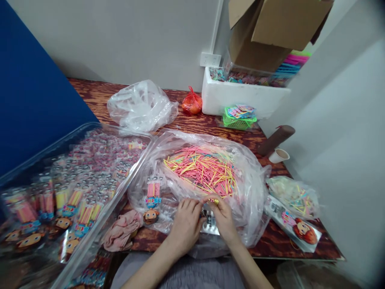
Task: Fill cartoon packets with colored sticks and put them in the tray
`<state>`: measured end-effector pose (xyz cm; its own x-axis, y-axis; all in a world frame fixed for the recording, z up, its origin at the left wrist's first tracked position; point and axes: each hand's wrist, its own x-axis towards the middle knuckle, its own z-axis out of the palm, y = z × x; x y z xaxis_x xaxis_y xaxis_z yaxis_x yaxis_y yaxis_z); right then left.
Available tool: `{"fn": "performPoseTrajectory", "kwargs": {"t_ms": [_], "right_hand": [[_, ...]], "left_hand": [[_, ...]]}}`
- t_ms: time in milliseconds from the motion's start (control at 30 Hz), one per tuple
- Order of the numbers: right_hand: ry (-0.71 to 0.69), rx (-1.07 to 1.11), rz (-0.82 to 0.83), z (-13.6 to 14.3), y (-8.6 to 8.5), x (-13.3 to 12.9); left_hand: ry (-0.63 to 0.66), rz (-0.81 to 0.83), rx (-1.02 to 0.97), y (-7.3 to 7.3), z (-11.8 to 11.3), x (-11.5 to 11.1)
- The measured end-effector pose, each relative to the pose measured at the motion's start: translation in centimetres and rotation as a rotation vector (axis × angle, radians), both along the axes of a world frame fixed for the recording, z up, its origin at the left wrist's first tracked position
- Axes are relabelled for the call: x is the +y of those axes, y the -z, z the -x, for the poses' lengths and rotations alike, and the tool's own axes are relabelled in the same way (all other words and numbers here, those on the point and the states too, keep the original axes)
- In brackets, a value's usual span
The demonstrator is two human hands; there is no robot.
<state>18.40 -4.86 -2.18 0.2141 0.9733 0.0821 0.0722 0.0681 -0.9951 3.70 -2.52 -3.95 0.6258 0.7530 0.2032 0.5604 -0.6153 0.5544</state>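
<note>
Head view | right hand (221, 216) pinches a few yellow-ended sticks (213, 201) at near edge of stick pile (204, 170) on clear plastic (254, 196) | left hand (187, 220) curled, grip can't tell | printed packet (209, 227) between hands | probably best: ends level, light pinch

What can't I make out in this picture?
From the head camera:
Number of sticks in the right hand: fingers partly cover them.
Packet between the hands: partly covered by fingers.
Cardboard box's top: cut off by the upper edge.
Paper cup's contents: too small to tell.
</note>
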Motion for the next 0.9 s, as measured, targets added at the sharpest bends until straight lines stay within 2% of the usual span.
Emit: {"fn": "performPoseTrajectory", "kwargs": {"t_ms": [167, 367, 600, 733, 900], "right_hand": [[-0.018, 0.033, 0.009, 0.4, -0.7, 0.0], [-0.031, 0.036, -0.039, 0.5, -1.5, 0.1], [-0.042, 0.006, -0.086, 0.0, -1.7, -0.2], [-0.041, 0.004, -0.084, 0.1, -2.0, -0.4], [-0.036, 0.009, -0.044, 0.0, -1.9, -0.7]], "left_hand": [[-0.015, -0.071, 0.098, 0.3, -0.8, 0.3], [-0.114, 0.049, -0.01, 0.6, -1.1, 1.1], [-0.062, 0.106, -0.05, -0.2, -1.0, 2.4], [-0.017, 0.069, 0.034, -0.7, -0.6, 3.1], [-0.059, 0.049, 0.084, -1.3, 0.1, 3.5]]}}
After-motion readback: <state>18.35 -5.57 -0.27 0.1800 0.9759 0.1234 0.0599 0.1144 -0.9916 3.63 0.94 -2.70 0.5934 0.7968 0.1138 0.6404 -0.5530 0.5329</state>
